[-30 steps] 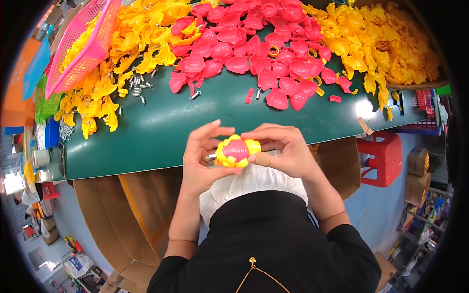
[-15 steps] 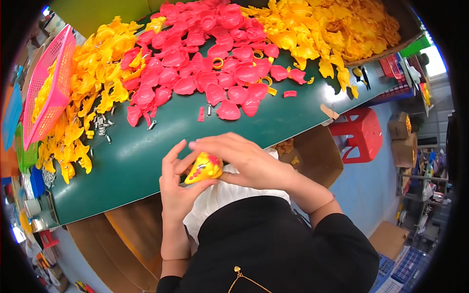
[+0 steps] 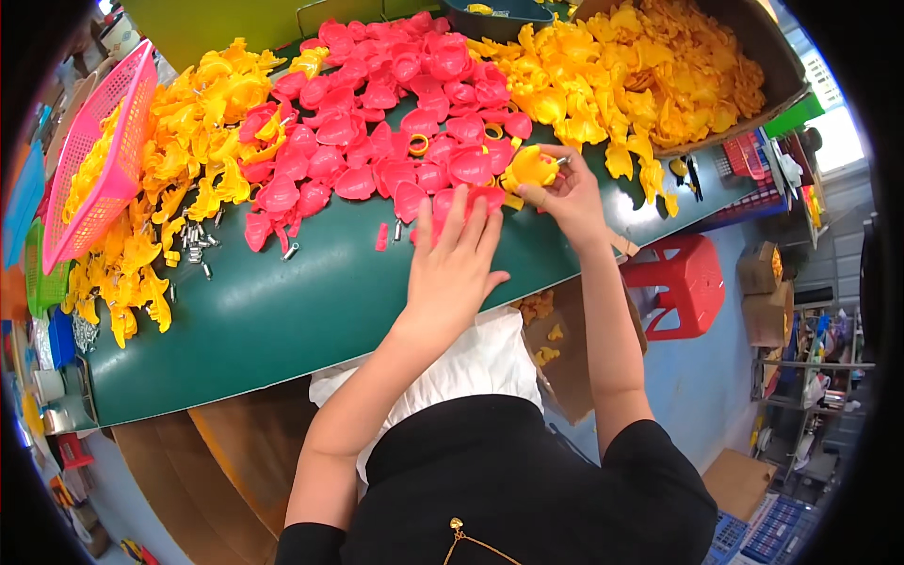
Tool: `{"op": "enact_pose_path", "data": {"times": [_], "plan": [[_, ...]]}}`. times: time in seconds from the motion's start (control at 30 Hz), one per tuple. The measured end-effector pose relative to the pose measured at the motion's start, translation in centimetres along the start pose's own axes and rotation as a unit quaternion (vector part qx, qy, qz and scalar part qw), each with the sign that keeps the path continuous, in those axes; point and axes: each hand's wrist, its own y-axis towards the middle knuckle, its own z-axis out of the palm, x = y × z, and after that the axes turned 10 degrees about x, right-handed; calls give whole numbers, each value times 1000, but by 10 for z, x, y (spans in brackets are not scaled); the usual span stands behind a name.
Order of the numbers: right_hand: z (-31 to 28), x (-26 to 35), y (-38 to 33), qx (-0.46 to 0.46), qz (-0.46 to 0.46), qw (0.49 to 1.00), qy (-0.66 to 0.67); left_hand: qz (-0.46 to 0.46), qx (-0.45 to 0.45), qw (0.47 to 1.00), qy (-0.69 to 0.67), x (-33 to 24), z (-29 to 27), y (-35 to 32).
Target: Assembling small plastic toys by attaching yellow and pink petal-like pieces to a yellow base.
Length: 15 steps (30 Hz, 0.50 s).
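Note:
My left hand (image 3: 450, 268) lies over the near edge of a heap of glossy pink plastic shells (image 3: 386, 141), fingers stretched out and touching the shells there. Whatever is beneath its fingertips is hidden. To its right, my right hand (image 3: 573, 202) is closed on a yellow plastic piece (image 3: 530, 169), gripped between thumb and fingers. A small metallic bit shows beside the fingertips. Yellow rings (image 3: 418, 144) lie among the shells. Close to my left hand are a small pink strip (image 3: 381, 236) and a little metal cylinder (image 3: 398, 230).
Yellow plastic parts (image 3: 202, 122) are heaped at the left, beside a pink basket (image 3: 104, 160). More spill from a cardboard box (image 3: 786, 89) at the far right. Metal cylinders (image 3: 196, 243) lie on the green table (image 3: 264, 301). A red stool (image 3: 683, 287) stands right of the table.
Both hands were together near the table's front edge around a yellow-and-pink piece. They have parted: my left hand moved forward to the pink shells, my right hand farther right with a yellow piece.

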Motion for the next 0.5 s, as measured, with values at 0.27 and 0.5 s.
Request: {"op": "enact_pose_path", "data": {"times": [0.27,0.5], "plan": [[26,48,9,33,-20,933,-359,-76,21,996,45,22,-32,-25],[22,26,0,-7,-32,939,-342,-48,21,998,31,21,-52,-19]]}}
